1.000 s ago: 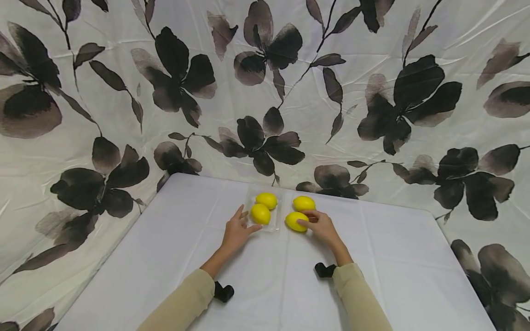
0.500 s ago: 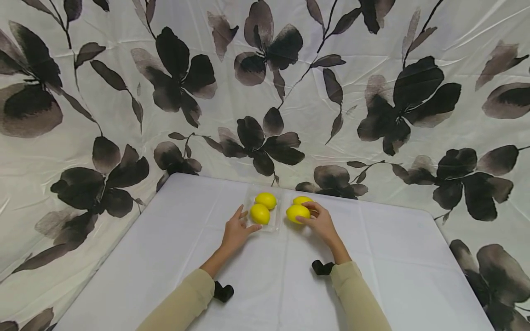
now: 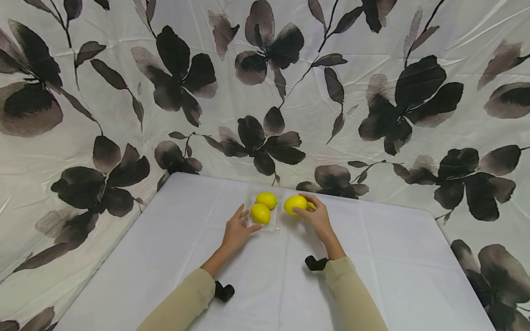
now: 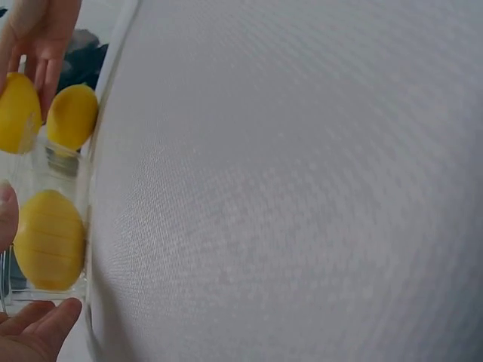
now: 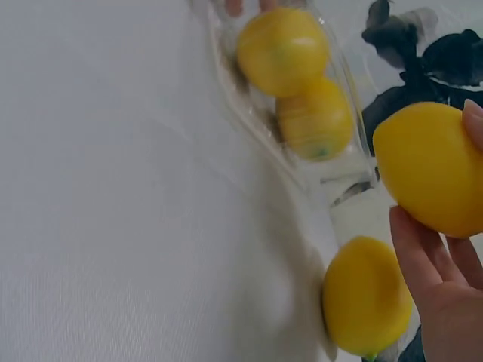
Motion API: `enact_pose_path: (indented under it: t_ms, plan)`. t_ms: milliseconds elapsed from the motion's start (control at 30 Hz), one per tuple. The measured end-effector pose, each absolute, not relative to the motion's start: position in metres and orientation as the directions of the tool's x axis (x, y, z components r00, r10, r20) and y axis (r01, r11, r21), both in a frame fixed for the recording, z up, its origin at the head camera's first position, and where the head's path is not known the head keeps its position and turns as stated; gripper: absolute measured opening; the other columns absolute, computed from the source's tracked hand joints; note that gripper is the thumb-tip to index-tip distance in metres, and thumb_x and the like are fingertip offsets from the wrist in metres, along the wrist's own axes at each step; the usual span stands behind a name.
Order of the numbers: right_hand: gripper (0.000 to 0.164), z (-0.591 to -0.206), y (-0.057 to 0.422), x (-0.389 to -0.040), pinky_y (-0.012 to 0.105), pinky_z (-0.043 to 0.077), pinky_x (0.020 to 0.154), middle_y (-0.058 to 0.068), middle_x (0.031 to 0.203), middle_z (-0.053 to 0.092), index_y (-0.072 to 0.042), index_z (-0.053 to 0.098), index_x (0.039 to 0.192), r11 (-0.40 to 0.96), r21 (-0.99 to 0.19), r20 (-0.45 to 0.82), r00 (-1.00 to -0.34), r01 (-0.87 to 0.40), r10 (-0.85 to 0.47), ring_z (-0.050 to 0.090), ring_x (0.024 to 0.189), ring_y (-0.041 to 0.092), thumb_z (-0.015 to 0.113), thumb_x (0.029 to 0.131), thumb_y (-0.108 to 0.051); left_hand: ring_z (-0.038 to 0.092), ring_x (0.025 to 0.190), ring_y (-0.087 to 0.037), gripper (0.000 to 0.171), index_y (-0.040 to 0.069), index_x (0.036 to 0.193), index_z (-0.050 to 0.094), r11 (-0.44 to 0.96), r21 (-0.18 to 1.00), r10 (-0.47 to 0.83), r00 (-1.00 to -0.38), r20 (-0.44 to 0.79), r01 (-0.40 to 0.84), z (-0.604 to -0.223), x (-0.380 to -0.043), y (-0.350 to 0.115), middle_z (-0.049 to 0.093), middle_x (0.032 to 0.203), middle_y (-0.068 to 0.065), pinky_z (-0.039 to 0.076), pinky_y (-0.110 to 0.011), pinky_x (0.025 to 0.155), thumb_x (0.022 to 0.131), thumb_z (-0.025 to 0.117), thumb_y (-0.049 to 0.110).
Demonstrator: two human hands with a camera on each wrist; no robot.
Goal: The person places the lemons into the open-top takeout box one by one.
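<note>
My right hand (image 3: 319, 220) grips a yellow lemon (image 3: 295, 205) between thumb and fingers, raised above the table. In the right wrist view a second lemon (image 5: 367, 296) lies on the table below that hand; in the head view the hand and held lemon mostly hide it. A clear plastic container (image 3: 273, 227) stands just to the left, with a rear lemon (image 3: 266, 200) and a front lemon (image 3: 261, 214) inside. My left hand (image 3: 237, 232) rests at the container's near left corner, fingers spread along its left side and thumb stretched along its front edge.
A white cloth covers the table (image 3: 248, 285), whose far edge runs just behind the lemons. Behind it hangs a white curtain (image 3: 323, 115) with dark flowers. Black wrist devices (image 3: 316, 263) stick out from both beige sleeves.
The right hand has lifted the lemon off the table and carried it away from me and slightly left, now in front of the other loose lemon. The left hand and container stay put.
</note>
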State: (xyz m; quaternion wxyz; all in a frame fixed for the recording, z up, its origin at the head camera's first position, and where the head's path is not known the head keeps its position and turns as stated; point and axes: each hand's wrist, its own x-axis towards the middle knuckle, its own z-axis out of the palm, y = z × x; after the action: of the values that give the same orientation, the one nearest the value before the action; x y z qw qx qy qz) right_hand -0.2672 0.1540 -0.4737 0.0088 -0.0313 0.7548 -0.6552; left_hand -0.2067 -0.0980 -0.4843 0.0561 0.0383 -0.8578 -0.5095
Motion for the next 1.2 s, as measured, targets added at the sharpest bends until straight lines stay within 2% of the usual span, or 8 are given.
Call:
enact_pose_path:
  t_ms: [133, 400, 567, 667, 733, 833, 967, 1200]
  plan:
    - [0.061, -0.470, 0.146, -0.268, 0.042, 0.043, 0.109, 0.013, 0.142, 0.052, -0.007, 0.054, 0.138, 0.104, -0.992, 0.063, -0.997, -0.068, -0.043, 0.055, 0.124, 0.032, 0.080, 0.083, -0.015, 0.048, 0.071, -0.016, 0.094, -0.003, 0.151, 0.032, 0.483, 0.875, -0.118, -0.991, 0.062, -0.003, -0.483, -0.206, -0.098, 0.055, 0.140, -0.025, 0.040, -0.024, 0.063, 0.079, 0.085, 0.023]
    - [0.054, -0.468, 0.127, -0.270, 0.021, 0.051, 0.093, 0.010, 0.139, 0.058, -0.009, 0.059, 0.136, 0.052, -0.995, 0.082, -0.994, -0.085, -0.067, 0.060, 0.117, 0.025, 0.077, 0.086, -0.016, 0.054, 0.078, -0.018, 0.094, -0.003, 0.152, 0.031, 0.486, 0.874, -0.114, -0.991, 0.068, 0.004, -0.486, -0.208, -0.099, 0.055, 0.140, -0.023, 0.046, -0.030, 0.072, 0.079, 0.084, 0.025]
    - [0.053, -0.471, 0.113, -0.269, 0.023, 0.051, 0.095, 0.015, 0.138, 0.059, -0.004, 0.057, 0.136, -0.007, -0.997, 0.080, -0.991, -0.080, -0.106, 0.060, 0.118, 0.023, 0.076, 0.086, -0.010, 0.065, 0.095, -0.028, 0.095, -0.003, 0.152, 0.031, 0.475, 0.880, -0.103, -0.992, 0.076, 0.018, -0.491, -0.209, -0.101, 0.054, 0.141, -0.024, 0.053, -0.040, 0.082, 0.079, 0.084, 0.027]
    - [0.050, -0.474, 0.107, -0.267, 0.025, 0.049, 0.099, 0.014, 0.138, 0.059, -0.005, 0.060, 0.134, -0.021, -0.996, 0.092, -0.986, -0.090, -0.136, 0.058, 0.120, 0.024, 0.076, 0.087, -0.012, 0.065, 0.109, -0.034, 0.095, -0.002, 0.152, 0.030, 0.463, 0.886, -0.100, -0.992, 0.078, 0.023, -0.493, -0.210, -0.102, 0.054, 0.141, -0.023, 0.053, -0.046, 0.090, 0.079, 0.084, 0.028]
    - [0.047, -0.475, 0.105, -0.265, 0.026, 0.049, 0.100, 0.014, 0.138, 0.059, -0.005, 0.061, 0.132, -0.036, -0.994, 0.104, -0.984, -0.100, -0.147, 0.058, 0.121, 0.024, 0.075, 0.088, -0.013, 0.065, 0.109, -0.034, 0.096, -0.001, 0.153, 0.030, 0.452, 0.892, -0.100, -0.992, 0.071, 0.018, -0.494, -0.210, -0.102, 0.054, 0.142, -0.022, 0.052, -0.047, 0.091, 0.079, 0.084, 0.029]
    - [0.044, -0.478, 0.103, -0.263, 0.023, 0.051, 0.095, 0.019, 0.132, 0.062, -0.003, 0.064, 0.129, -0.068, -0.988, 0.147, -0.979, -0.138, -0.143, 0.061, 0.116, 0.027, 0.076, 0.087, -0.011, 0.065, 0.094, -0.028, 0.097, -0.001, 0.152, 0.031, 0.453, 0.892, -0.098, -0.993, 0.069, 0.017, -0.494, -0.211, -0.101, 0.055, 0.141, -0.022, 0.053, -0.037, 0.079, 0.078, 0.085, 0.029]
    - [0.042, -0.468, 0.104, -0.255, 0.021, 0.052, 0.091, 0.027, 0.127, 0.062, 0.004, 0.063, 0.126, -0.078, -0.984, 0.170, -0.969, -0.158, -0.177, 0.061, 0.115, 0.037, 0.074, 0.087, -0.004, 0.048, 0.069, -0.017, 0.098, 0.000, 0.153, 0.030, 0.454, 0.891, -0.098, -0.993, 0.061, 0.010, -0.495, -0.212, -0.101, 0.054, 0.142, -0.021, 0.038, -0.024, 0.060, 0.078, 0.085, 0.030]
    - [0.041, -0.457, 0.106, -0.248, 0.021, 0.051, 0.093, 0.026, 0.128, 0.061, 0.009, 0.060, 0.126, -0.005, -0.990, 0.137, -0.965, -0.140, -0.225, 0.058, 0.119, 0.038, 0.072, 0.088, -0.001, 0.041, 0.063, -0.013, 0.098, 0.001, 0.153, 0.031, 0.451, 0.892, -0.104, -0.992, 0.064, 0.011, -0.496, -0.212, -0.101, 0.054, 0.142, -0.020, 0.033, -0.021, 0.055, 0.077, 0.085, 0.029]
